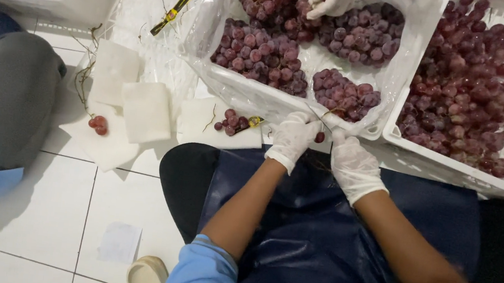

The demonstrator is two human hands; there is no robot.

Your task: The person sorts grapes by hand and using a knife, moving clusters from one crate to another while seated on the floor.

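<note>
My left hand [293, 136] grip pinches grape stem [330, 113], right hand [353, 161] grip closed beside it, contents unclear; single grape [320, 137] hangs between hands, at lined crate [251, 91] rim.

Both bare forearms reach forward from light blue sleeves and converge over the lap. The left hand [293, 138] in a white glove curls its fingers closed, and the white-gloved right hand [352, 164] sits just beside it, fingertips pinched.
</note>
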